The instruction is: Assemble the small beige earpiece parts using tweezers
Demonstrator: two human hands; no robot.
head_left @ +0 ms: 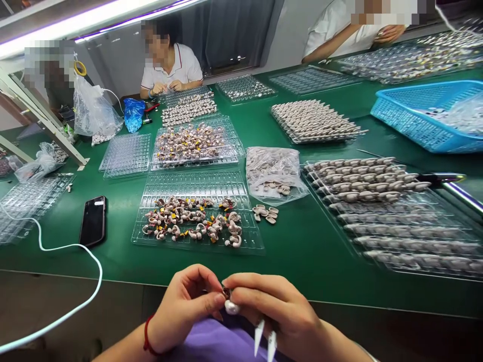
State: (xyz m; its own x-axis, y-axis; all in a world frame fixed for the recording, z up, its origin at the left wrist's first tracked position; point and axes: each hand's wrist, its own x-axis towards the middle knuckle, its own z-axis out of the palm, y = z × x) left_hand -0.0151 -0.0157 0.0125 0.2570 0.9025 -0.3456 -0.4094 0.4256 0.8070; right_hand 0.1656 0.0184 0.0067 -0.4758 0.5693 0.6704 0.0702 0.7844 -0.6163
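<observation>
Just in front of the table's near edge, my left hand (190,296) pinches one side of a small off-white earbud part (231,307) between thumb and forefinger. My right hand (277,304) holds its other side with the fingertips. Dark, reddish bits show at its top; the rest is hidden by my fingers. A pair of white-tipped tweezers (258,338) is tucked in my right hand, points downward. Beyond my hands, a clear plastic tray (151,244) bears several beige curved earbud pieces (196,221) with yellow tabs. Small beige shell parts (266,213) lie beside it.
A phone (93,221) lies left, near a white cable (98,271). A bag of shells (273,171) sits behind the loose parts. Right are trays of grey-beige pieces (362,181) and a blue basket (426,138). Co-workers (175,65) sit across the green table (302,256).
</observation>
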